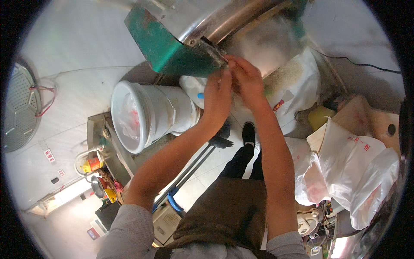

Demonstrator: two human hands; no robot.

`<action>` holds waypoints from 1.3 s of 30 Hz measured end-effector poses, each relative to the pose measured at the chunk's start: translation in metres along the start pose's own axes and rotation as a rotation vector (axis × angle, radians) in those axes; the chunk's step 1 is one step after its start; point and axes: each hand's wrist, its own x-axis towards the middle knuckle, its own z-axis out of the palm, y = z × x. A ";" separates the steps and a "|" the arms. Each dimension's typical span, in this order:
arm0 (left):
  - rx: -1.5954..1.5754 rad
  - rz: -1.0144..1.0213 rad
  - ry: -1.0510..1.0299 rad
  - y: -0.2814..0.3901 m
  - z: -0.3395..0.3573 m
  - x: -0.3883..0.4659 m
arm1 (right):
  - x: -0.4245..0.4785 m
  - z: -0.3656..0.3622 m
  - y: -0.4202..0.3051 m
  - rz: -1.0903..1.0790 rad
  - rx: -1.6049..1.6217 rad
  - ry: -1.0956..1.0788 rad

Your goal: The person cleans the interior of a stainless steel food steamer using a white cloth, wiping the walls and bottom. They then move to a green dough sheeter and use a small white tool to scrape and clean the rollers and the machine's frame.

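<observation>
Both hands meet at the lower corner of a machine with a green metal side panel [184,56] and a shiny steel roller or curved cover [223,19]. My right hand [247,77] pinches the end of a narrow, worn metal strip [212,53] on the machine's side. My left hand [220,92] is raised beside it, fingertips close to the same end. Its grip is hidden where the fingers overlap. Beneath the roller, a pale dusty metal surface [265,45] slopes down towards a white sack [291,87].
A white plastic bucket [161,113] holding a plastic bag stands left. White bags [352,162] lie at right, near a black cable [355,61]. A long-handled tool with grey poles [190,168] is beside my legs. A perforated metal tray [21,110] is far left.
</observation>
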 end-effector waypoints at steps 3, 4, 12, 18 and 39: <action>-0.204 0.062 0.058 -0.005 0.010 0.013 | 0.004 0.006 -0.028 -0.045 -0.053 -0.041; -0.238 0.102 0.070 -0.009 0.012 0.018 | 0.006 0.009 -0.032 -0.044 -0.068 -0.050; -0.480 0.070 0.061 -0.018 0.038 0.029 | 0.019 -0.006 0.001 -0.205 -0.122 -0.032; -0.290 0.119 0.069 -0.040 0.037 0.036 | 0.019 -0.013 0.034 -0.178 0.005 0.008; -0.333 0.246 0.054 -0.038 0.050 0.038 | 0.042 -0.023 0.020 -0.448 -0.366 -0.042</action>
